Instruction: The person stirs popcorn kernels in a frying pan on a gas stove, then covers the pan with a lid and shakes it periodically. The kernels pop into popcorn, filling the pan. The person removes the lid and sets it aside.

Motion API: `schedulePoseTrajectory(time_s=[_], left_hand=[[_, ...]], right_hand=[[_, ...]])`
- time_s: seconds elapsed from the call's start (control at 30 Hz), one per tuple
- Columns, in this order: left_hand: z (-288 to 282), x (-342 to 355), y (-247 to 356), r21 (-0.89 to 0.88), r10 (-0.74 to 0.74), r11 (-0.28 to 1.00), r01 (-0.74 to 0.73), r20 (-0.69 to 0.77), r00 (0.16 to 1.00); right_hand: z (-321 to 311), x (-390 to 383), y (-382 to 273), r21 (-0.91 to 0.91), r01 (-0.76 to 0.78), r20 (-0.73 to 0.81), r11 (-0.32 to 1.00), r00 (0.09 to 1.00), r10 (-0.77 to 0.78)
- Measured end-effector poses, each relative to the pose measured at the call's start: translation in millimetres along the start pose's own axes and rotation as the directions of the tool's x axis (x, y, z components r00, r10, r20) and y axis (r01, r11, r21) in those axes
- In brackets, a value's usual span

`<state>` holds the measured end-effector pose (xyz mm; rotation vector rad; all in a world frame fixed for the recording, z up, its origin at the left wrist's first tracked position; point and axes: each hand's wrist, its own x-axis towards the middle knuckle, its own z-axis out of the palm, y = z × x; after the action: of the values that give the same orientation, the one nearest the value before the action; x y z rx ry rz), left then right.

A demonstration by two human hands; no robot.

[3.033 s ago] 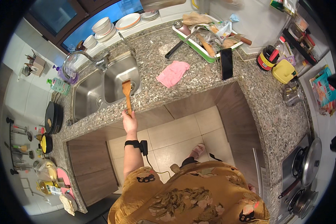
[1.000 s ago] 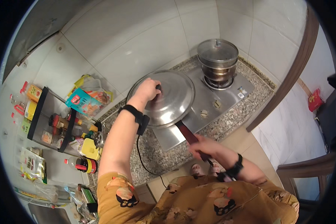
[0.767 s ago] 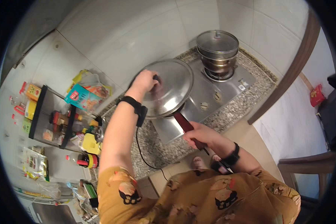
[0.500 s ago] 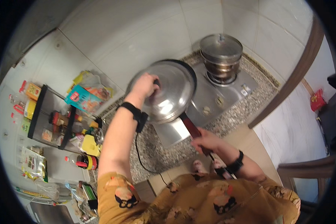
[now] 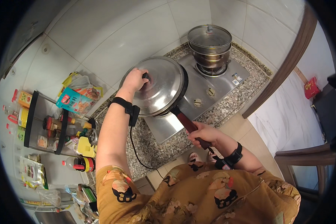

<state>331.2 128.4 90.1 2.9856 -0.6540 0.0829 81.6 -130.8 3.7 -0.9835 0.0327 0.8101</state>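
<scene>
A black wok [image 5: 185, 83] with a dark red-brown handle stands over the left part of the steel gas stove [image 5: 192, 112]. Its round, shiny metal lid [image 5: 164, 80] covers nearly all of the wok, so whatever lies inside is hidden. My left hand [image 5: 135, 79] is closed round the lid's dark knob [image 5: 146, 77]. Lower right, my right hand [image 5: 204, 134] grips the wok handle [image 5: 186, 122], fingers wrapped about its outer end. Both wrists wear black straps, and a thin black cable hangs from the left one.
A steel pot with a glass lid [image 5: 209, 39] sits on the right burner. To the left, a rack [image 5: 45, 121] holds jars and bottles, with a blue food pouch [image 5: 75, 101] above it. Speckled granite counter [image 5: 143, 149] borders the stove. A dark-topped bottle [image 5: 80, 164] stands nearer me.
The whole view has shifted a little, moving the stove and pot left and up. The lid now sits slightly further left on the wok, showing more black rim at its right. Both grips are unchanged.
</scene>
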Motion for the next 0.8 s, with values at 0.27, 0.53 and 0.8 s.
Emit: schedulePoseTrajectory(time_s=[0.27, 0.53, 0.8], left_hand=[[1, 2, 3, 0.014, -0.009, 1.000, 0.008, 0.041, 0.999], [12, 1, 1, -0.035, -0.050, 0.998, 0.054, 0.106, 0.993], [17, 0, -2, -0.052, -0.019, 0.998, 0.022, 0.059, 0.998]], right_hand=[[-3, 8, 6, -0.006, -0.026, 0.018, 1.000, 1.000, 0.026], [-7, 13, 8, -0.020, -0.013, 0.047, 1.000, 0.999, 0.014], [-7, 11, 8, -0.052, -0.018, 0.033, 0.998, 0.999, 0.020]])
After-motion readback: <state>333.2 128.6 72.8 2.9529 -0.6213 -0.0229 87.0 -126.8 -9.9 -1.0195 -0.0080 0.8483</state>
